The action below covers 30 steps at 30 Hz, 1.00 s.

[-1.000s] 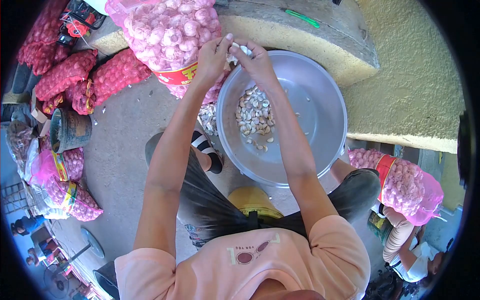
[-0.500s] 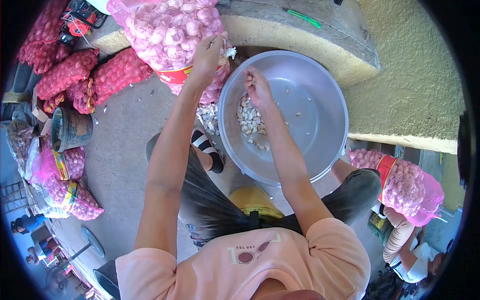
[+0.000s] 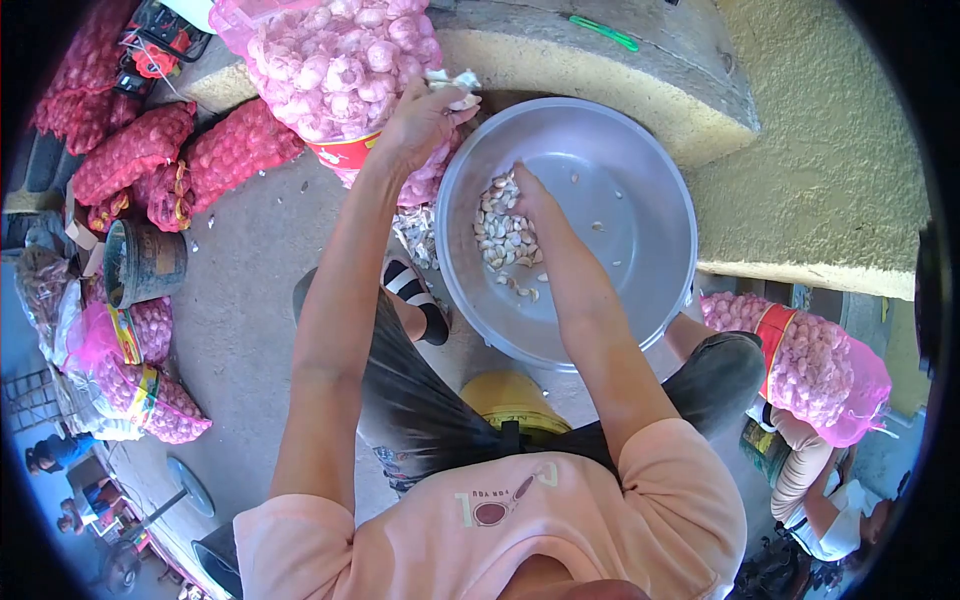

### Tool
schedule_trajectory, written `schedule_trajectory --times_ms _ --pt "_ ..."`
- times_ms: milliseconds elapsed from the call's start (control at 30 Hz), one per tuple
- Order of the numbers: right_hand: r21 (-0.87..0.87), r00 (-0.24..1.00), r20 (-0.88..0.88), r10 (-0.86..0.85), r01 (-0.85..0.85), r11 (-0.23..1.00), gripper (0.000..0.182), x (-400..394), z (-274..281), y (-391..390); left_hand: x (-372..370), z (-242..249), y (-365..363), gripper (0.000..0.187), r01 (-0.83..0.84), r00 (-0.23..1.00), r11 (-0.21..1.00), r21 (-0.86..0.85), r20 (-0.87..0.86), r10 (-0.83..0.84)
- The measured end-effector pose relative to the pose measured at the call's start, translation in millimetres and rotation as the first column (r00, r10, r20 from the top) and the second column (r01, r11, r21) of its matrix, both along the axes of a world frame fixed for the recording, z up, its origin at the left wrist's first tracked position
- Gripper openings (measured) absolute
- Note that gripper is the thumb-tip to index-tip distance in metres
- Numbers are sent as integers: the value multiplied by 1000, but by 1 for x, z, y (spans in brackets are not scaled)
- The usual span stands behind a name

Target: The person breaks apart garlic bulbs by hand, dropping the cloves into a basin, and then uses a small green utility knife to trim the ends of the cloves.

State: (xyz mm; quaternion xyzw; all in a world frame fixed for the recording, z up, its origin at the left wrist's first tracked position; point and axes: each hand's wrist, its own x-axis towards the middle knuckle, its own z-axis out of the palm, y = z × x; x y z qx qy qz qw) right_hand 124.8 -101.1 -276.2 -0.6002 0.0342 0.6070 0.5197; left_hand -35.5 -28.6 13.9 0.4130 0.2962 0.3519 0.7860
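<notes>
A large metal basin (image 3: 640, 170) sits on the ground in front of me, with a heap of garlic cloves (image 3: 505, 235) in its left part. My right hand (image 3: 530, 195) reaches down into the basin and rests on the cloves. My left hand (image 3: 425, 115) is raised over the basin's left rim and grips a piece of garlic with white papery skin (image 3: 455, 85). Just behind that hand lies a pink mesh sack of garlic bulbs (image 3: 335, 60).
Red mesh sacks (image 3: 150, 150) lie at the left, with a dark bucket (image 3: 140, 262) and more pink sacks (image 3: 130, 375). Garlic skins (image 3: 415, 232) litter the ground beside the basin. A concrete ledge (image 3: 620, 70) runs behind. Another person (image 3: 815, 500) sits at the lower right.
The hands were together above the basin's rim. They have parted: my right hand has dropped onto the cloves in the basin, while my left stays up holding the garlic.
</notes>
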Motion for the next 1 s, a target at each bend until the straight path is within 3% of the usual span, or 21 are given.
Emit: schedule_trajectory --times_ms 67,100,167,233,267,333,367,433,467,533,567,633,667,700,733,800,867,933,967,1000 --pt "-29 998 -7 -60 60 998 45 2 -14 7 0 2 1 22 44 999 998 53 9 -45" --pt "-32 998 -7 -59 59 998 45 -2 7 3 0 1 0 24 94 995 991 99 10 -95" --pt "149 919 383 -91 36 988 45 -22 100 -4 0 1 1 27 101 995 989 112 -1 -102" --pt "508 938 195 -287 153 848 43 -33 158 -2 0 -2 2 30 107 994 987 120 -10 -106" --pt "508 938 194 -287 154 847 43 -35 189 -3 0 -3 4 31 113 994 983 146 -25 -110" --pt "635 896 393 -207 -101 766 43 -37 238 -4 -1 -7 5 33 119 993 978 170 -39 -113" --pt "634 895 395 -209 -101 767 43 -38 244 0 -2 -8 6 32 110 990 960 257 -115 -83" --pt "630 662 695 -282 -371 682 42 -42 257 11 -2 -6 6 32 105 982 932 346 -183 -43" --pt "629 661 696 -281 -372 682 42 -43 262 11 -2 -6 4 30 39 982 914 403 -186 40" --pt "487 415 863 -287 -538 688 38 -50 281 7 -1 -4 4 29 -24 975 887 461 -187 124" --pt "486 416 864 -285 -538 688 38 -53 275 13 -1 -4 3 26 -37 978 861 508 -157 135" --pt "558 333 828 -452 -409 722 35 -60 266 27 3 -5 -2 24 -47 982 832 552 -127 140" --pt "560 333 826 -454 -410 720 35 -61 262 31 8 -5 -5 23 -72 938 713 697 -196 286" --pt "538 245 843 -479 -385 750 35 -64 265 31 9 -4 -9 24 -65 869 571 818 -234 435" --pt "515 154 855 -495 -357 779 35 -66 267 31 8 -2 -11 24 -65 868 573 817 -237 436" --pt "456 154 889 -430 -367 811 36 -63 271 30 7 2 -12 31 49 797 641 766 -417 437" --pt "396 151 918 -366 -379 837 37 -62 272 33 8 -1 -12 33 56 785 603 796 -408 466" --pt "605 322 795 -514 -361 709 44 -63 266 37 9 0 -14 35 62 773 565 822 -398 494" --pt "605 322 795 -515 -360 710 44 -62 264 39 11 0 -15 35 53 778 538 841 -372 506" --pt "632 406 767 -497 -340 696 44 -61 262 41 12 0 -15 35 43 783 509 860 -345 517"
